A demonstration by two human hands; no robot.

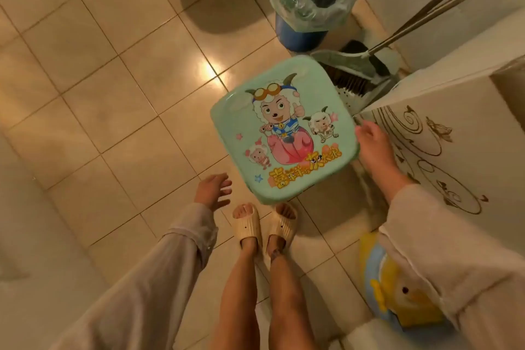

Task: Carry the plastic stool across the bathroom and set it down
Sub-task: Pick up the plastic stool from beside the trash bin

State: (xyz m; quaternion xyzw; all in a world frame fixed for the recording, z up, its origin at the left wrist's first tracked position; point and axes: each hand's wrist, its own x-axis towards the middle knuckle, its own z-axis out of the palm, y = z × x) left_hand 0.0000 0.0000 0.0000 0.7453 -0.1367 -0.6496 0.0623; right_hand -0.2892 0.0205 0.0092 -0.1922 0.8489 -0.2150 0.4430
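Green plastic stool (pixel 284 129), centre frame: right hand (pixel 373 140) at its right edge, grip unclear; left hand (pixel 213 190) open, empty; bare tile floor (pixel 99 94) left.

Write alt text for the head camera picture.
Seen from above, a right hand holds the edge of a green cartoon-printed stool over a tiled floor; the left hand is open and empty beside it, above sandalled feet.

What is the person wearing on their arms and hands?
Both arms have long, loose, pale cream sleeves of thin fabric, ending at the wrists. The left hand and right hand are bare: no gloves, rings or watch visible. The left sleeve shows a buttoned cuff.
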